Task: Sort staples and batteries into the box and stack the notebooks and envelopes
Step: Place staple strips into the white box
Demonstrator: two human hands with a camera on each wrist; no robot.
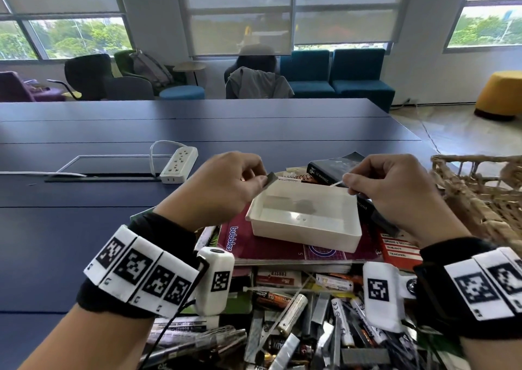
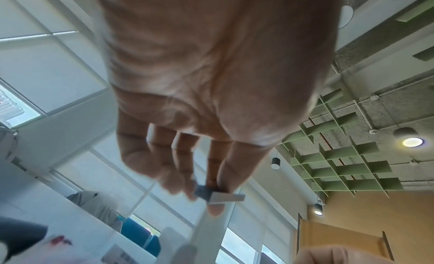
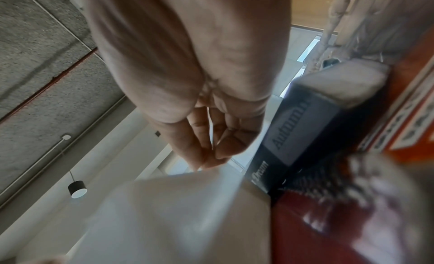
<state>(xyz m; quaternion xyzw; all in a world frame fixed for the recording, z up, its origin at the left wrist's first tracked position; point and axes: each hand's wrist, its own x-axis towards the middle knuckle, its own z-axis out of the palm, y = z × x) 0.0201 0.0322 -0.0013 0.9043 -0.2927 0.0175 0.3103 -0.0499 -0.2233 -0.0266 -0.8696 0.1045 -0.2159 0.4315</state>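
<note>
— Pinching a strip of staples between thumb and fingertips, the left hand hovers at the far left corner of the white plastic box, seen from the head camera. And the right?

— The right hand pinches a thin white stick-like piece over the box's far right rim; what it is cannot be told. The box sits on a maroon "bubbles" notebook, with a red notebook to its right and a black book behind it.

— And the rest of the stock?

— Batteries and more staple strips lie heaped at the near edge, beside a boxed eraser. A wicker basket stands at right, a white power strip at left on the blue table.

— The left wrist camera?

— Left hand from below: thumb and index finger grip the staple strip, the other fingers curled just beside it, above the blurred box rim.

— The right wrist?

— Right hand with fingertips pressed together on a thin pale sliver, only just visible, above the white box. The dark book's spine, lettered "Autumn", stands just beside it, with the red notebook blurred below.
</note>
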